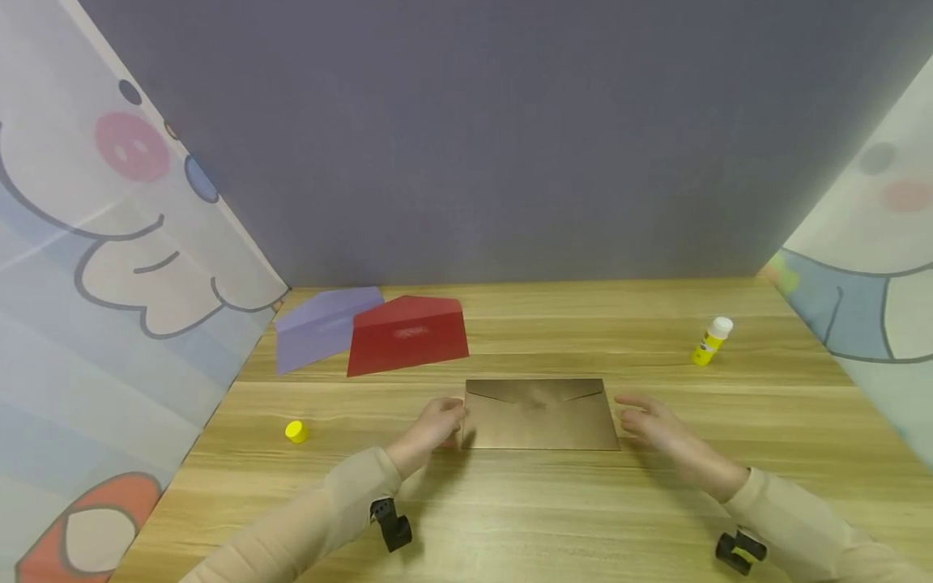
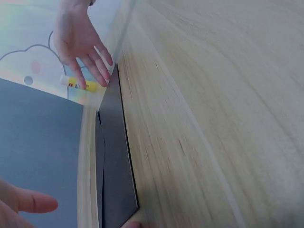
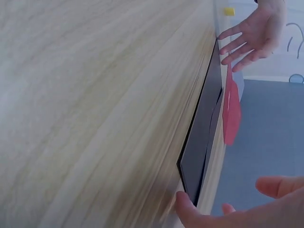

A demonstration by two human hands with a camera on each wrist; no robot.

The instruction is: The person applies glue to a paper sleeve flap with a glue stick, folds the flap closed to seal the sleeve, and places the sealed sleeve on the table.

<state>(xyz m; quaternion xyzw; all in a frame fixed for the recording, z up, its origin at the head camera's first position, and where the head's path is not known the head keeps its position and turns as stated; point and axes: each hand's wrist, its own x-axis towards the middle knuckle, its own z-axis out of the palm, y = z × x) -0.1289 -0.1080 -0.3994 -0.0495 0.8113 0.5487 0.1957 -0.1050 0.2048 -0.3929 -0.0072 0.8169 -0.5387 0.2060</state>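
Observation:
A gold-brown envelope (image 1: 539,417) lies flat on the wooden table, its flap folded down along the far edge. My left hand (image 1: 439,423) is at the envelope's left edge, fingers loose and thumb apart from them. On the opposite side, my right hand (image 1: 652,421) stands by the right edge with its fingers extended. In the left wrist view the right hand (image 2: 83,45) shows an open palm and spread fingers. From the right wrist, the left hand (image 3: 256,40) looks just as spread, at the far end of the envelope (image 3: 204,128). Neither hand grips anything.
Behind the envelope to the left lie a red envelope (image 1: 408,336) and a purple one (image 1: 321,328), flaps raised. A yellow cap (image 1: 296,431) sits at the left. To the right a yellow glue stick (image 1: 707,346) lies on the table. A grey panel (image 1: 510,146) stands behind.

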